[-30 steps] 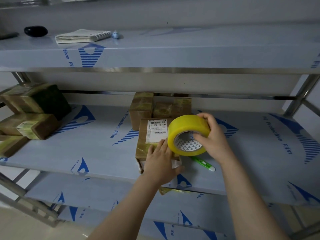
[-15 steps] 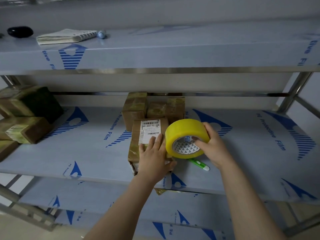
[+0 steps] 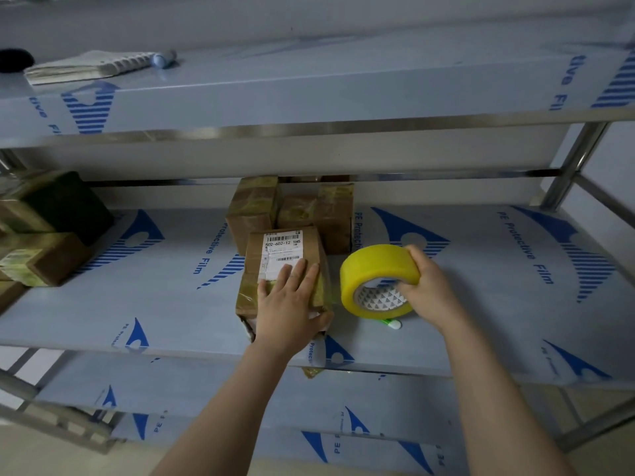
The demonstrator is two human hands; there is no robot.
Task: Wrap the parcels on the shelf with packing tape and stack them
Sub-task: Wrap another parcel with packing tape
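A brown cardboard parcel (image 3: 280, 255) with a white barcode label lies near the front of the middle shelf (image 3: 165, 304). My left hand (image 3: 290, 304) presses flat on the parcel's near end, fingers straight, thumb at its right side. My right hand (image 3: 424, 290) grips a yellow roll of packing tape (image 3: 372, 273) just right of the parcel, thumb in the core. A thin clear strip of tape seems to run from the roll to the parcel's right edge. Two taped parcels (image 3: 292, 211) stand behind it.
A stack of taped parcels (image 3: 41, 235) sits at the shelf's left end. A green and white cutter (image 3: 391, 323) lies under the tape roll. The upper shelf holds a notebook (image 3: 89, 65), a blue marker (image 3: 164, 58) and a black object (image 3: 15, 60). A steel post (image 3: 572, 163) stands at the right.
My right hand has drawn the tape roll to the right, off the parcel and lower toward the shelf. My left hand stays pressed on the parcel.
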